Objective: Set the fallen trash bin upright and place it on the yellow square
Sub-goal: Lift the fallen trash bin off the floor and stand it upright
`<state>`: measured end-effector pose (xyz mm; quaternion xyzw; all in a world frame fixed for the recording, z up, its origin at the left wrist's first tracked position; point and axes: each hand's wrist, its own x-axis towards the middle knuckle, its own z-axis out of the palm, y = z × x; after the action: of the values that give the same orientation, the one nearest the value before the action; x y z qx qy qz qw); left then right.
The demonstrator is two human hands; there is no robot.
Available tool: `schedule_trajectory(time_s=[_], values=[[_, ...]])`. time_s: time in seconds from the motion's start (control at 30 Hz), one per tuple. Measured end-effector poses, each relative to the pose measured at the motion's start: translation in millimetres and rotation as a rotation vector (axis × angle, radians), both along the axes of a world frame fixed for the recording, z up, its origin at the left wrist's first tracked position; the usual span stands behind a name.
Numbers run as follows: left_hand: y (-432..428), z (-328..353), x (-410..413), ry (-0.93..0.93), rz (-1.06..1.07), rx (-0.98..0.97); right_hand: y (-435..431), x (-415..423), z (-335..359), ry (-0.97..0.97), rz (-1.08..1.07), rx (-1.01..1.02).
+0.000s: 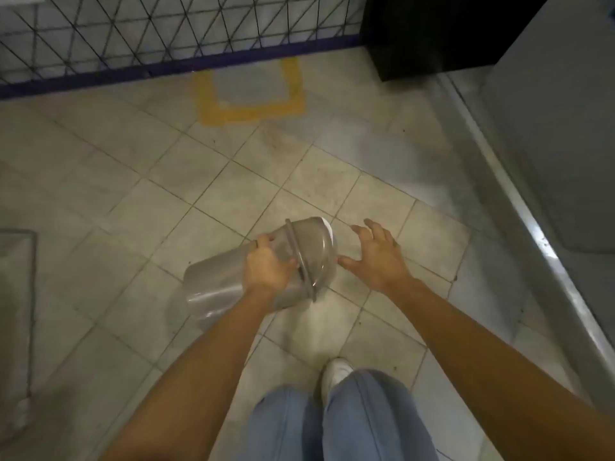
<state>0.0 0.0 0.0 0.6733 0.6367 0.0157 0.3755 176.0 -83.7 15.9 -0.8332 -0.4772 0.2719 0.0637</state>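
The left hand [266, 267] gripped the tilted grey trash bin [259, 267], well short of the yellow square [249, 109]; the right hand [379, 257] hovered beside the bin, fingers spread, holding nothing.

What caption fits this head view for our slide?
Left hand grips the tipped bin; right hand open beside it; yellow square ahead.

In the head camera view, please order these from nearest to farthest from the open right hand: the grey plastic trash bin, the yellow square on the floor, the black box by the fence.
From the right hand:
1. Grey plastic trash bin, just to its left, lying tilted and held by the left hand.
2. Yellow square marked on the tiled floor, ahead near the wire fence.
3. Black box, farthest, ahead and to the right.
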Motion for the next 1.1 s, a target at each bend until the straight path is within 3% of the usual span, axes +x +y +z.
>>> schedule_trajectory(time_s=[0.1, 0.17, 0.27, 0.6, 0.83, 1.1], values=[[9, -37, 12, -0.060, 0.008, -0.005, 11, 4, -41, 0.069, -0.036, 0.023], [21, -103, 21, -0.107, -0.014, 0.057, 27, 4, -105, 0.173, -0.106, 0.063], [27, -115, 31, -0.135, -0.035, 0.101, 35, 5, -123, 0.282, -0.183, 0.097], [33, -109, 42, -0.213, 0.081, 0.093, 45, 5, -130, 0.348, -0.106, 0.011], [38, -111, 45, -0.235, 0.184, -0.012, 49, 2, -130, 0.423, -0.102, 0.019], [38, -108, 38, -0.415, 0.294, -0.226, 44, 3, -126, 0.449, -0.080, 0.033]])
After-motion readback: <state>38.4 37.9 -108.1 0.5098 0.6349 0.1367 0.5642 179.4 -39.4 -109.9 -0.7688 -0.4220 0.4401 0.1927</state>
